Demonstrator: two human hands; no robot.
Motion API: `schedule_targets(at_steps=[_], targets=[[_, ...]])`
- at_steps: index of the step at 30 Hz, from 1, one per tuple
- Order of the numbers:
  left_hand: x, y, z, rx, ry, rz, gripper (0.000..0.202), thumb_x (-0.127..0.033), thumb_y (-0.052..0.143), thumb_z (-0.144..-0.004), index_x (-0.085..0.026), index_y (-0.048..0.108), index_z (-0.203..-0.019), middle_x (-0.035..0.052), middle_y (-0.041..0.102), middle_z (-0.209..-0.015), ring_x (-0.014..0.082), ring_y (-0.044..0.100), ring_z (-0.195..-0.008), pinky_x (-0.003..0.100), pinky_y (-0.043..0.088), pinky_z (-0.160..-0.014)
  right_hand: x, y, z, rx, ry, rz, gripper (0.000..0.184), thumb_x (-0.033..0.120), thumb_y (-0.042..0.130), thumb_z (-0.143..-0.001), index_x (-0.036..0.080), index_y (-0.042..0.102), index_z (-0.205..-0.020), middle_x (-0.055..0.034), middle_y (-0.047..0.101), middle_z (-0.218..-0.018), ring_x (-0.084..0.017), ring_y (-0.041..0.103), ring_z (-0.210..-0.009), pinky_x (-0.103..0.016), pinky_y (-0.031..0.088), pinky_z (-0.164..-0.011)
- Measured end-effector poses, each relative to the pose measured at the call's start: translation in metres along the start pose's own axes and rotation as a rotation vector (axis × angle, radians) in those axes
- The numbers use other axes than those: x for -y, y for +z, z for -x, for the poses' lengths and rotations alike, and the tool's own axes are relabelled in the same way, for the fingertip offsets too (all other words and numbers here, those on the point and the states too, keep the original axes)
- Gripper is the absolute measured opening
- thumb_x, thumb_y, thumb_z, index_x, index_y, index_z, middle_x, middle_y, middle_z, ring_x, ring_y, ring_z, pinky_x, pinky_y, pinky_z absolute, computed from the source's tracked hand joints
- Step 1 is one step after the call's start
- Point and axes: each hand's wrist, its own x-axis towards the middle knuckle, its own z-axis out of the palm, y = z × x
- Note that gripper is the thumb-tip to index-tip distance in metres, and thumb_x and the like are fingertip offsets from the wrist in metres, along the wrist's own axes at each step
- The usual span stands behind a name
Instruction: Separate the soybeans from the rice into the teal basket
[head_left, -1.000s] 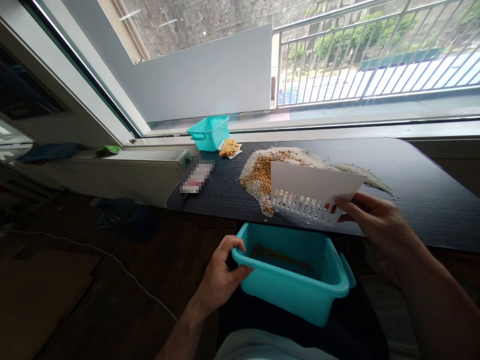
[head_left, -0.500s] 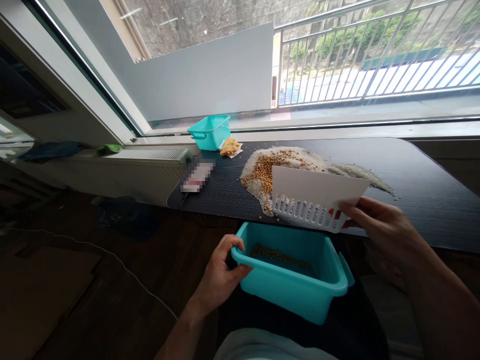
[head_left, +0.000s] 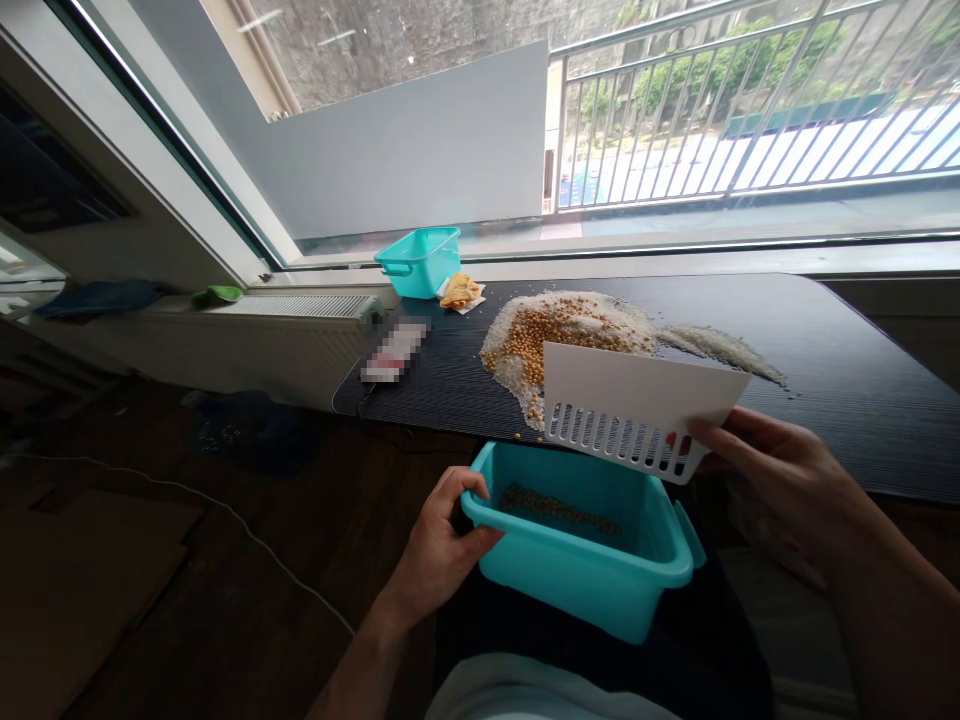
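Note:
My left hand (head_left: 442, 550) grips the left rim of a turquoise plastic bin (head_left: 577, 575) at the table's front edge, below the tabletop. A band of small greenish beans (head_left: 559, 510) lies on the bin's bottom. In my right hand (head_left: 772, 470) is a white slotted plastic panel (head_left: 637, 405), pinched at its right end, slots downward, above the bin's far rim. Behind the panel, a heap of yellow soybeans mixed with white grains (head_left: 562, 325) spreads over the dark table (head_left: 825, 400). The panel hides part of this heap.
A second turquoise bin (head_left: 424, 265) stands at the table's back left corner, beside a folded yellow cloth (head_left: 460, 291). A blurred-out flat object (head_left: 395, 350) lies on the left. A tail of pale grains (head_left: 724, 350) trails right. The window (head_left: 420, 150) borders the back, a radiator (head_left: 300, 305) the left.
The slotted panel has moved slightly down and toward me, with my right hand, from the heap's front to over the bin's far rim. My left hand stays on the bin.

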Motion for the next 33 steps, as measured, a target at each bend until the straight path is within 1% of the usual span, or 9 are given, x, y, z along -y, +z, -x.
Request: schedule_targets(at_steps=[2,6,11,16,18,21,25,28,33], targets=[[0.0,0.001,0.0,0.002,-0.003,0.002,0.036,-0.052,0.101,-0.095,-0.028,0.074,-0.1,-0.0004,0.069,-0.102,0.0261,0.066,-0.096,0.037,0.062,-0.097,0.0,0.004,-0.001,0.06,0.05,-0.055,0.06,0.085,0.113,-0.074,0.032,0.103,-0.1,-0.0105,0.099,-0.099,-0.042,0.096,-0.093,-0.057,0.087,-0.087],[-0.001,0.003,0.001,0.003,-0.011,0.005,0.033,-0.049,0.099,-0.093,-0.028,0.074,-0.1,-0.0002,0.07,-0.102,0.0269,0.068,-0.097,0.037,0.062,-0.097,-0.003,0.015,-0.006,0.057,0.045,-0.1,0.075,0.095,0.111,-0.069,0.031,0.103,-0.106,-0.01,0.1,-0.107,-0.039,0.095,-0.097,-0.058,0.086,-0.092],[-0.005,0.003,0.002,-0.004,-0.013,-0.013,0.033,-0.049,0.097,-0.094,-0.028,0.072,-0.099,0.0007,0.072,-0.104,0.0266,0.066,-0.095,0.037,0.061,-0.096,-0.002,0.022,-0.011,0.137,-0.002,-0.069,0.077,0.099,0.109,-0.071,0.029,0.102,-0.104,-0.007,0.096,-0.098,-0.035,0.092,-0.09,-0.055,0.085,-0.087],[-0.004,0.001,0.002,-0.005,-0.01,-0.031,0.037,-0.054,0.098,-0.095,-0.029,0.071,-0.099,0.0001,0.071,-0.102,0.0261,0.065,-0.094,0.037,0.06,-0.095,0.003,0.029,-0.018,0.144,-0.061,-0.051,0.08,0.104,0.106,-0.072,0.028,0.101,-0.099,-0.0061,0.095,-0.093,-0.031,0.089,-0.083,-0.05,0.084,-0.081],[-0.002,0.001,0.002,-0.011,-0.013,-0.033,0.038,-0.056,0.098,-0.095,-0.029,0.072,-0.099,0.0003,0.072,-0.102,0.0263,0.065,-0.094,0.037,0.06,-0.095,0.005,0.033,-0.02,0.171,-0.062,-0.051,0.081,0.104,0.106,-0.072,0.027,0.1,-0.097,-0.0069,0.095,-0.092,-0.031,0.09,-0.083,-0.049,0.084,-0.08],[0.001,0.002,0.002,-0.021,-0.012,-0.017,0.038,-0.056,0.099,-0.095,-0.028,0.073,-0.099,0.0009,0.073,-0.103,0.0266,0.066,-0.095,0.037,0.06,-0.095,0.005,0.034,-0.018,0.219,-0.04,-0.067,0.083,0.103,0.107,-0.071,0.027,0.101,-0.103,-0.0081,0.097,-0.097,-0.034,0.092,-0.086,-0.051,0.085,-0.08],[0.004,0.003,0.003,-0.041,-0.014,0.005,0.037,-0.054,0.1,-0.094,-0.028,0.073,-0.099,0.001,0.073,-0.103,0.0274,0.067,-0.096,0.037,0.06,-0.095,0.002,0.028,-0.01,0.146,-0.031,-0.075,0.078,0.099,0.107,-0.075,0.028,0.102,-0.106,-0.0076,0.098,-0.101,-0.036,0.094,-0.092,-0.052,0.085,-0.086],[0.007,0.003,0.004,-0.033,-0.009,-0.003,0.036,-0.052,0.1,-0.096,-0.028,0.074,-0.1,0.0005,0.072,-0.103,0.0277,0.069,-0.098,0.038,0.061,-0.097,-0.002,0.023,-0.006,0.094,-0.033,-0.069,0.075,0.099,0.108,-0.074,0.03,0.102,-0.105,-0.0062,0.098,-0.1,-0.035,0.094,-0.09,-0.054,0.086,-0.087],[0.022,0.006,0.005,-0.058,0.041,-0.027,0.038,-0.059,0.098,-0.102,-0.028,0.075,-0.104,0.0016,0.074,-0.107,0.0282,0.07,-0.1,0.038,0.062,-0.099,-0.012,0.013,-0.002,-0.005,-0.028,-0.052,0.072,0.098,0.107,-0.077,0.033,0.102,-0.107,-0.0063,0.099,-0.101,-0.035,0.092,-0.087,-0.058,0.086,-0.087]])
